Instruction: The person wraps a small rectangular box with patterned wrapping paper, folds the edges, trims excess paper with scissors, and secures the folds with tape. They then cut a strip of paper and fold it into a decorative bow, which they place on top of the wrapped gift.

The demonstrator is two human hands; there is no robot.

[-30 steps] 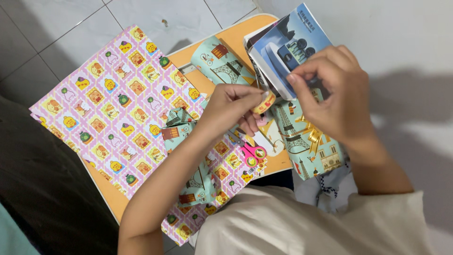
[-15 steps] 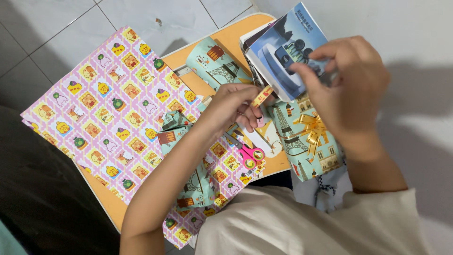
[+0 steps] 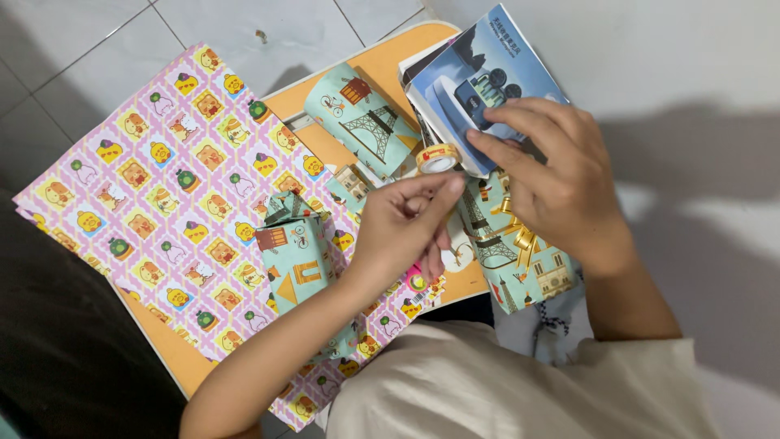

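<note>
Change: half a second ago the left hand held the tape roll edge-on by the box corner; the roll now shows its open ring above the fingertips, and the right hand has come lower across the box
Left hand (image 3: pixel 402 223): raised over the desk, fingers drawn together with thumb and forefinger pinched, the tips just below the small yellow patterned tape roll (image 3: pixel 439 158); whether they grip the roll itself or a strip from it cannot be told
Right hand (image 3: pixel 552 175): fingers closed on the blue printed box (image 3: pixel 475 77), forefinger stretched along its lower edge toward the roll
Tape roll: at the box's lower left corner, between both hands
Beneath the hands: mint wrapping paper with towers (image 3: pixel 366 122), a gold ribbon bow (image 3: pixel 520 236)
Desk: orange top (image 3: pixel 406 57), pink cartoon-patterned sheet (image 3: pixel 162 162) spread over its left part, pink scissors (image 3: pixel 416 280) mostly hidden under the left hand
</note>
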